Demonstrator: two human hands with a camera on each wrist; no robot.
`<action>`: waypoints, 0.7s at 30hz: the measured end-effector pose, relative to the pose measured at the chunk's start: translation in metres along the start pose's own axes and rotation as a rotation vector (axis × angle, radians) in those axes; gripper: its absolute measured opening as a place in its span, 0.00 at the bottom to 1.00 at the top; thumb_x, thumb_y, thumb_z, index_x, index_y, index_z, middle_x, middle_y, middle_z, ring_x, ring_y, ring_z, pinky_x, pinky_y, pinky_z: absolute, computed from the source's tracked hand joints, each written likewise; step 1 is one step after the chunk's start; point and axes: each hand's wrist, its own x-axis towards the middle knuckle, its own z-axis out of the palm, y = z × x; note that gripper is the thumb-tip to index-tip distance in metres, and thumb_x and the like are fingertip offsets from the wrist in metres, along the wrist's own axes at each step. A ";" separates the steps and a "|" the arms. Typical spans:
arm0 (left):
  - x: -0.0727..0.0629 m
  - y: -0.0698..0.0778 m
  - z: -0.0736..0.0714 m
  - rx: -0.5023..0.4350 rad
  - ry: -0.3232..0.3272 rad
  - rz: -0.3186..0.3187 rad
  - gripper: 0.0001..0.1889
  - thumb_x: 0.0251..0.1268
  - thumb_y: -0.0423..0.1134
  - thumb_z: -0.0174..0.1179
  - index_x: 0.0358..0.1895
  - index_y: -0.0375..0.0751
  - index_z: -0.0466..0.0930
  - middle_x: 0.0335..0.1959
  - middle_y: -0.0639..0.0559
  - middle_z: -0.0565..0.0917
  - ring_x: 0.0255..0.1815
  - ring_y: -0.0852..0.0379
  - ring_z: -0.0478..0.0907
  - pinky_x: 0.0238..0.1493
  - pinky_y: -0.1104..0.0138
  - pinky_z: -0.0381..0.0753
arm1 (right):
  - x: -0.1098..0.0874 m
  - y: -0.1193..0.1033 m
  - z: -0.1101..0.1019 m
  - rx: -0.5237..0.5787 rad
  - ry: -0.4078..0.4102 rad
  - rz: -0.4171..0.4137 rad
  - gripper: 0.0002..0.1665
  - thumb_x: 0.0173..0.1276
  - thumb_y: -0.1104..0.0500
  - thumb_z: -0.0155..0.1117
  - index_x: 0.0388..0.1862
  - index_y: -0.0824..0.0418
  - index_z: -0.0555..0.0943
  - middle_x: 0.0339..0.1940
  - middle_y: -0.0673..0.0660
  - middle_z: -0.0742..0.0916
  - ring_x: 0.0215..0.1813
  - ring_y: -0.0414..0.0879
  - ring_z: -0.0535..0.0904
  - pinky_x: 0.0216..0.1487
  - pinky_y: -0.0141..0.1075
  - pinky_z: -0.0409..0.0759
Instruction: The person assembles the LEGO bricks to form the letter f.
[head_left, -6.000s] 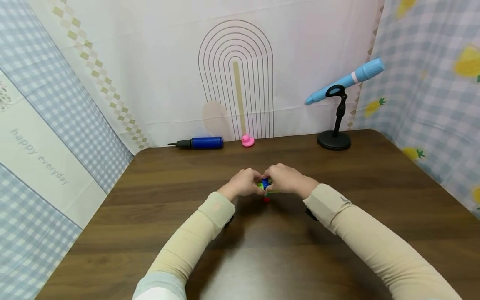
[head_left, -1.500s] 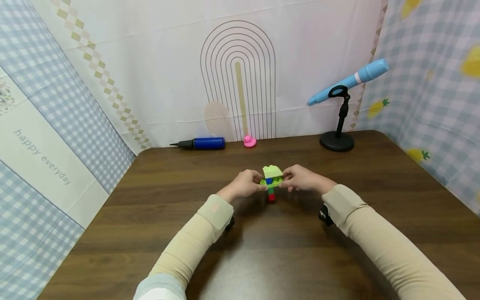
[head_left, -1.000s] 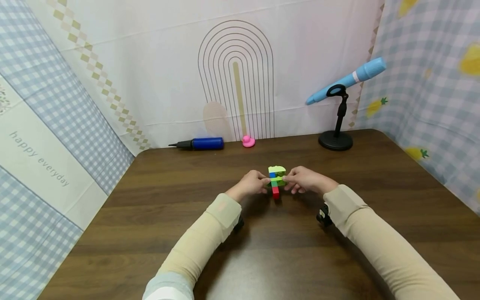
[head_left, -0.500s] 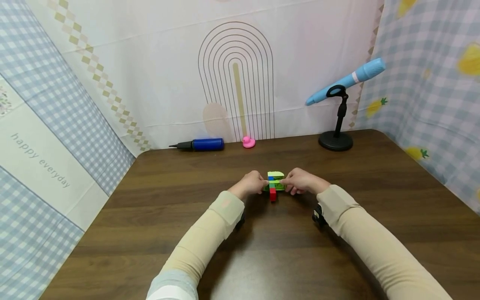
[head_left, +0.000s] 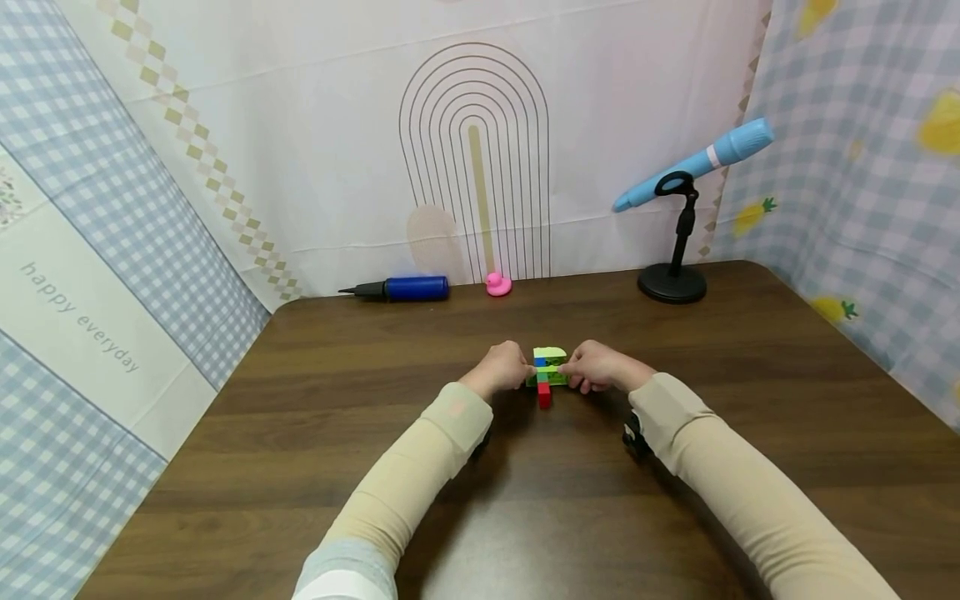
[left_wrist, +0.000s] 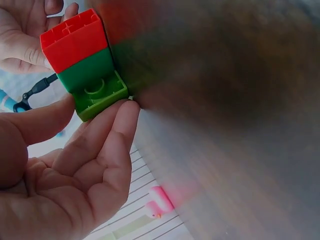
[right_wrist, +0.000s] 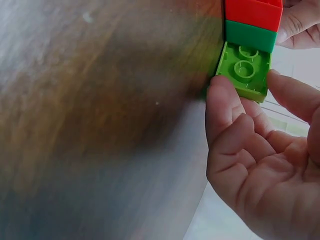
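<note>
A small model of toy building bricks sits between both hands in the head view, its red brick point(head_left: 544, 395) pointing at me. Behind the red come a dark green brick point(right_wrist: 250, 35), a lime-green brick point(right_wrist: 244, 71) spanning sideways, a blue brick point(head_left: 540, 362) and a curved yellow-green brick point(head_left: 550, 352). My left hand point(head_left: 501, 367) pinches the lime brick's left end between thumb and fingers. Its right end is pinched by my right hand point(head_left: 600, 364). The model lies on its side right at the tabletop, hollow undersides of the red and lime bricks showing in the wrist views.
Along the back edge of the brown table point(head_left: 337, 467) lie a blue hand pump point(head_left: 416, 288) and a pink toy duck point(head_left: 498, 284). A black stand point(head_left: 672, 283) holding a light-blue microphone-like tube point(head_left: 697, 165) stands at the back right. Patterned cloth point(head_left: 337, 125) hangs behind.
Six seconds ago the hands mostly covered the model; 1.5 seconds ago its curved top stood up between them. Since then it has tipped back, red end toward me, and come down slightly.
</note>
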 end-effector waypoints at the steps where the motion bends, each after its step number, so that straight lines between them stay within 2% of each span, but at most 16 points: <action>1: 0.000 0.000 0.000 0.003 0.002 0.001 0.18 0.58 0.42 0.56 0.16 0.33 0.79 0.07 0.53 0.71 0.12 0.60 0.67 0.16 0.71 0.65 | 0.000 0.000 0.000 -0.002 0.001 -0.002 0.13 0.64 0.58 0.52 0.31 0.70 0.73 0.22 0.56 0.79 0.15 0.37 0.69 0.16 0.26 0.65; 13: 0.002 0.003 0.000 0.028 -0.002 0.003 0.19 0.58 0.42 0.56 0.15 0.32 0.78 0.07 0.53 0.70 0.10 0.60 0.64 0.15 0.71 0.64 | -0.002 0.000 -0.001 -0.043 0.016 -0.010 0.15 0.64 0.59 0.53 0.28 0.71 0.75 0.20 0.55 0.79 0.15 0.38 0.71 0.16 0.27 0.64; 17: 0.003 0.001 0.000 0.030 -0.013 -0.002 0.19 0.58 0.44 0.55 0.15 0.35 0.78 0.08 0.54 0.67 0.12 0.60 0.63 0.17 0.70 0.65 | -0.004 0.001 -0.003 -0.055 0.008 -0.006 0.15 0.64 0.58 0.53 0.28 0.71 0.76 0.19 0.54 0.78 0.15 0.39 0.71 0.16 0.28 0.64; 21: -0.001 -0.001 -0.005 0.035 -0.001 0.025 0.20 0.59 0.46 0.54 0.13 0.38 0.74 0.09 0.55 0.63 0.15 0.59 0.61 0.20 0.69 0.64 | -0.005 0.002 -0.006 -0.069 0.006 -0.005 0.15 0.64 0.58 0.53 0.29 0.71 0.76 0.18 0.54 0.77 0.14 0.39 0.71 0.15 0.28 0.64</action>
